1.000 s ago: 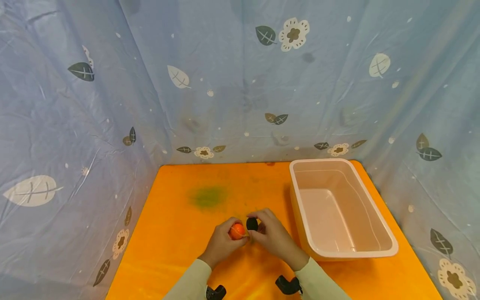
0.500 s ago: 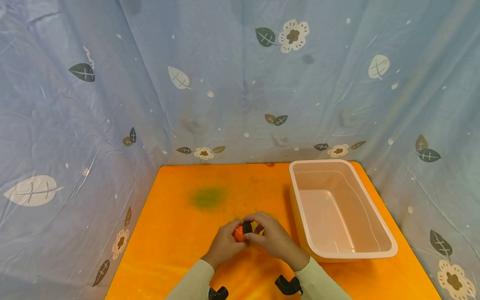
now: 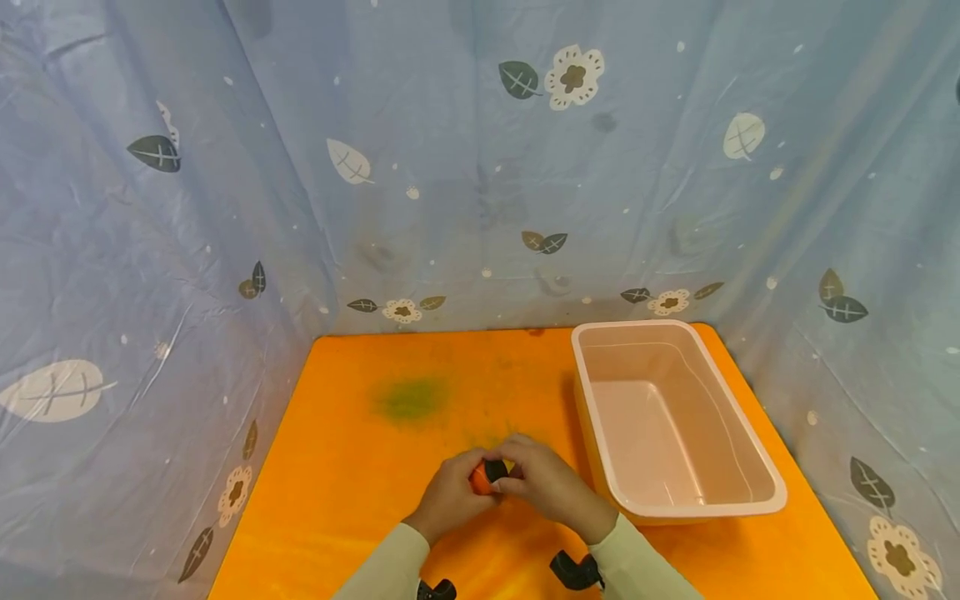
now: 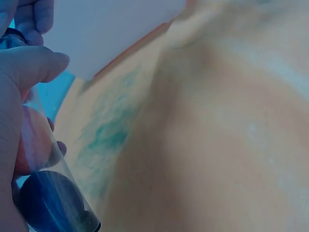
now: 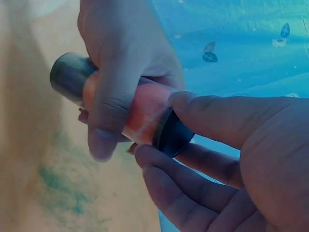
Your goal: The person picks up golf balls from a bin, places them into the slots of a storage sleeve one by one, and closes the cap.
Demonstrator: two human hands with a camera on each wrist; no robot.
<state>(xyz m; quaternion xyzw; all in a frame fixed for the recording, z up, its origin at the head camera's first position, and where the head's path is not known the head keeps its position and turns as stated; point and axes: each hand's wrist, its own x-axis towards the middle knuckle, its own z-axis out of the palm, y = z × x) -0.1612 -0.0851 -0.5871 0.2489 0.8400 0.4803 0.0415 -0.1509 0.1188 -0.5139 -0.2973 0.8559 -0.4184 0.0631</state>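
Observation:
A clear tube with orange balls inside is gripped by my left hand, whose thumb lies across it. A dark round thing fills the tube's far end in the left wrist view. My right hand pinches a black cap between thumb and fingers, at the near end of the tube. In the head view the cap sits against the orange end, between the two hands. Much of the tube is hidden by my left hand.
A pale pink plastic tub stands on the orange table, right of my hands. Blue patterned curtains enclose the table at the back and sides. A green stain marks the tabletop.
One second ago the cap was apart from the tube, to its right. My right hand has brought it leftward against the tube's end; my left hand has shifted slightly right.

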